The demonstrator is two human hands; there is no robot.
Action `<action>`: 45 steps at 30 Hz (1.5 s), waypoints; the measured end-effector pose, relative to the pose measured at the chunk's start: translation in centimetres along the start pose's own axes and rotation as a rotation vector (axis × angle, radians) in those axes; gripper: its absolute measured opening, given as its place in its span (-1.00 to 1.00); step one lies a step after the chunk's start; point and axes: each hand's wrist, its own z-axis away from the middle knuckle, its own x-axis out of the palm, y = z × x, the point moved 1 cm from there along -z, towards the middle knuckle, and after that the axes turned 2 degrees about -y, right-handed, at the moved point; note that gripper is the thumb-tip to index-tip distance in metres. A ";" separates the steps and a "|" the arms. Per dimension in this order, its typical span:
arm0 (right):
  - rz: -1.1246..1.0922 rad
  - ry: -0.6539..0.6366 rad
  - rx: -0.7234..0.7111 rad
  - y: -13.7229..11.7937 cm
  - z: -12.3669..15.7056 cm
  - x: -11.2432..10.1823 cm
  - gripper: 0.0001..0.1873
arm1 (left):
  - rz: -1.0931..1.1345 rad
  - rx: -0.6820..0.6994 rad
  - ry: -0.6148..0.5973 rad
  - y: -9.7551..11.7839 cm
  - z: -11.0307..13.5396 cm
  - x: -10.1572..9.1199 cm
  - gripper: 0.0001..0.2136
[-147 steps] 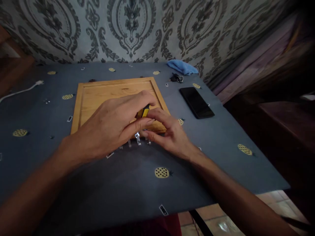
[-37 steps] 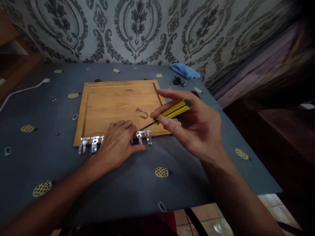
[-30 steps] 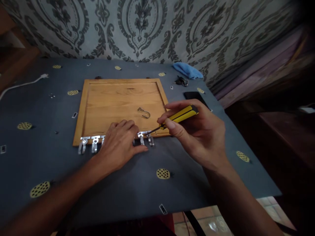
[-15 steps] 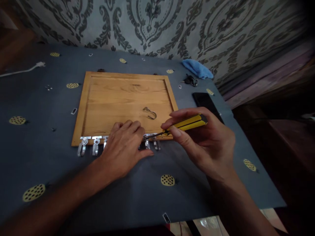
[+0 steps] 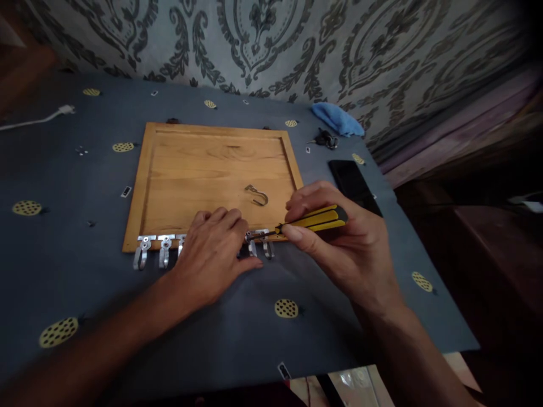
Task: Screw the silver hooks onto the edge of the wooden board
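Note:
A wooden framed panel (image 5: 220,161) lies on the table, with a metal hook rail (image 5: 156,237) along its near edge. My left hand (image 5: 214,249) is bent over the middle of that rail, holding it against the panel; its thumb points right and its fingertips are hidden. In my right hand (image 5: 348,243) is a yellow and black screwdriver (image 5: 318,219), pinched by thumb and fingers. The screwdriver's shaft slopes left to the rail, its tip close beside my left fingers; whether it sits in a screw I cannot tell. A loose metal hook (image 5: 258,195) rests on the panel.
Right of the panel are a black phone (image 5: 353,181), some keys (image 5: 326,139) and a blue cloth (image 5: 338,118). Small screws (image 5: 82,151) lie to the left, near a white cable (image 5: 46,118). A patterned wall (image 5: 254,45) stands behind the table.
My right hand has shifted slightly left, and the screwdriver lies flatter and has turned in the fingers. My left hand stays on the rail. The view has moved a little.

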 end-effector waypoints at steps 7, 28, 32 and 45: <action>0.083 0.024 -0.088 -0.1 0.2 -0.4 -0.57 | -0.015 0.002 -0.027 0.2 0.0 -0.2 -0.60; -0.007 -0.009 0.004 0.0 0.7 -0.8 -0.63 | -0.017 -0.022 -0.044 0.1 -0.2 -0.3 -0.59; 0.012 0.122 0.006 0.1 1.5 -1.4 -0.78 | -0.011 -0.017 -0.042 0.1 -0.1 -0.2 -0.60; -0.008 0.216 0.068 1.4 3.1 -0.8 -0.96 | -0.020 -0.025 -0.047 0.2 -0.2 -0.4 -0.62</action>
